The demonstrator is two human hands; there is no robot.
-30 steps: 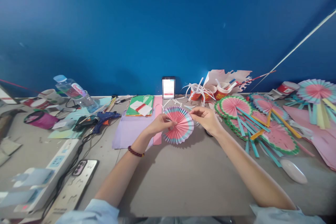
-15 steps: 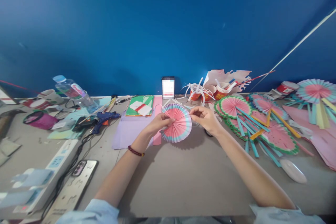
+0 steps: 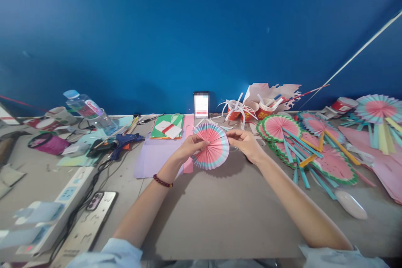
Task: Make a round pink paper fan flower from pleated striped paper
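A round pleated paper fan, pink with a light blue rim, is held up above the table in front of me. My left hand pinches it from the left, its thumb lying near the fan's centre. At the fan's right rim, the fingers of my right hand are closed on the paper edge. Other finished-looking fans lie to the right: a watermelon-style fan with a green rim and a pink and blue fan with strips attached.
Left of me lie a blue glue gun, a plastic bottle, a power strip and a phone. Coloured paper sits behind my left hand. Paper cups stand against the blue wall; a white mouse lies at right.
The fan and my left hand have hardly moved. My right hand's fingers have shifted slightly and lie more flatly along the fan's right rim.
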